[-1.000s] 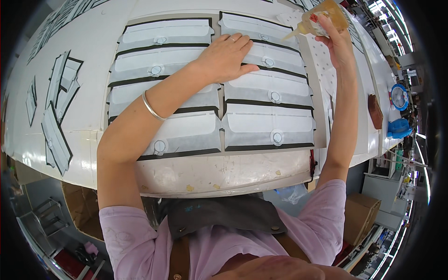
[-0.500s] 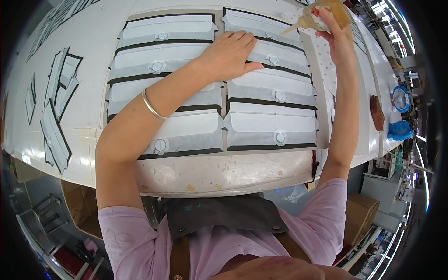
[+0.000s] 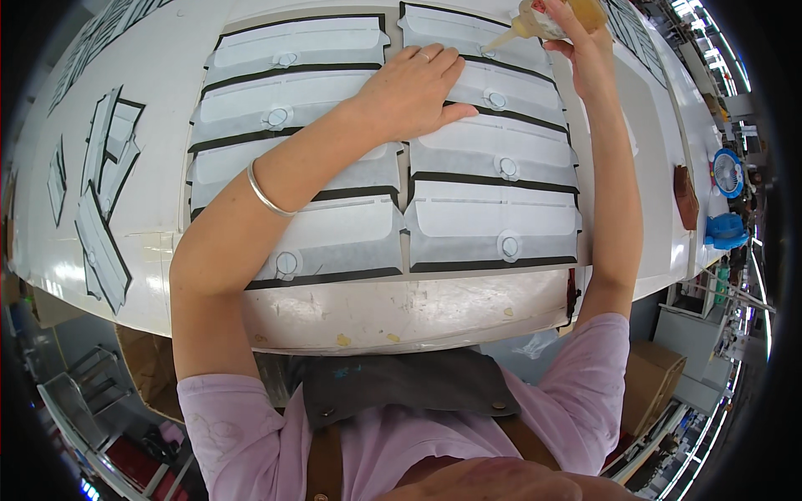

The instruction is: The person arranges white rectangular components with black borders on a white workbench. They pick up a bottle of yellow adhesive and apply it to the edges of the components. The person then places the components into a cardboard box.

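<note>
My right hand (image 3: 591, 67) is closed around a squeeze bottle (image 3: 528, 22) of yellowish liquid, held tilted at the upper right. Its thin nozzle points down-left, with the tip at the small round disc (image 3: 488, 52) on the top right panel (image 3: 451, 32); I cannot tell whether it touches. My left hand (image 3: 409, 93) lies flat, fingers stretched out, over the inner ends of the panels in the right column. These white and grey panels with black edges lie in two columns, each visible disc near a lower edge. My left forearm hides parts of the left column.
Loose black-edged pieces (image 3: 107, 225) lie on the white table (image 3: 163, 192) at left, with more strips at the far left and far right corners. A brown block (image 3: 686, 198), a blue fan (image 3: 728, 173) and a blue object (image 3: 725, 231) are at right. Cardboard boxes (image 3: 654, 376) stand below.
My right hand has moved left and slightly away with the bottle, bringing its nozzle from beyond the panel's right part to the disc. My left hand has barely shifted.
</note>
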`<state>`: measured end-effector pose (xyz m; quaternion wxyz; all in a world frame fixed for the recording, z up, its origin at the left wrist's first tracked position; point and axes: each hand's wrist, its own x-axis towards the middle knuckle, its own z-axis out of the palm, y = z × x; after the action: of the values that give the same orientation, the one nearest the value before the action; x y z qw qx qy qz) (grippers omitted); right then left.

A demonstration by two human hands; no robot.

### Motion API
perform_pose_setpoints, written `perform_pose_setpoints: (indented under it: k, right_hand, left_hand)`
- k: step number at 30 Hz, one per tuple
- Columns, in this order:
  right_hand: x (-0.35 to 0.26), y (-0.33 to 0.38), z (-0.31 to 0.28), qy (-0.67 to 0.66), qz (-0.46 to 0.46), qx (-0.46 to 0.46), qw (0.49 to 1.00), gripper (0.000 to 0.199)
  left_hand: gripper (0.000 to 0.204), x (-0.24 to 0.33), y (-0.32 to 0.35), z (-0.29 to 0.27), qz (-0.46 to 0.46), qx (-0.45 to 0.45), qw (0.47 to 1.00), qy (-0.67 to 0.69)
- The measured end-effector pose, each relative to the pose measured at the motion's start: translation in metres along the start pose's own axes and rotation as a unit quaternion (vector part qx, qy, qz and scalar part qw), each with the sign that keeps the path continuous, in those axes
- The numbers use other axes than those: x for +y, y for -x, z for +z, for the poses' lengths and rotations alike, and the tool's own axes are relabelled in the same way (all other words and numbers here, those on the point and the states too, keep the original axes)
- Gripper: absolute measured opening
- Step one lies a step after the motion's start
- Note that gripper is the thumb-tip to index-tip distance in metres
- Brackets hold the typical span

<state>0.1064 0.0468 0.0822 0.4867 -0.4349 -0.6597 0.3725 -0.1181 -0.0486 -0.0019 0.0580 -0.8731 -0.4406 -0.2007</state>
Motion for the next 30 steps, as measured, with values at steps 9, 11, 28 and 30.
perform_pose_setpoints:
  k: [9, 11, 28, 30]
  right_hand:
    - [-0.010, 0.001, 0.008, 0.069, -0.016, -0.015, 0.997, 0.047]
    - [-0.015, 0.001, 0.006, 0.095, -0.022, -0.022, 0.995, 0.047]
    - [-0.035, 0.007, 0.005, 0.129, -0.104, -0.087, 0.982, 0.053]
    - [-0.033, 0.007, 0.009, 0.107, -0.088, -0.076, 0.987, 0.053]
  left_hand:
    - [0.062, -0.004, -0.001, 0.006, 0.007, 0.022, 1.000, 0.002]
    - [0.063, -0.003, -0.001, 0.005, 0.003, 0.015, 1.000, 0.000]
    - [0.063, -0.002, -0.006, 0.004, 0.001, 0.012, 1.000, -0.003]
    - [0.063, -0.002, -0.007, 0.004, 0.001, 0.010, 1.000, -0.001]
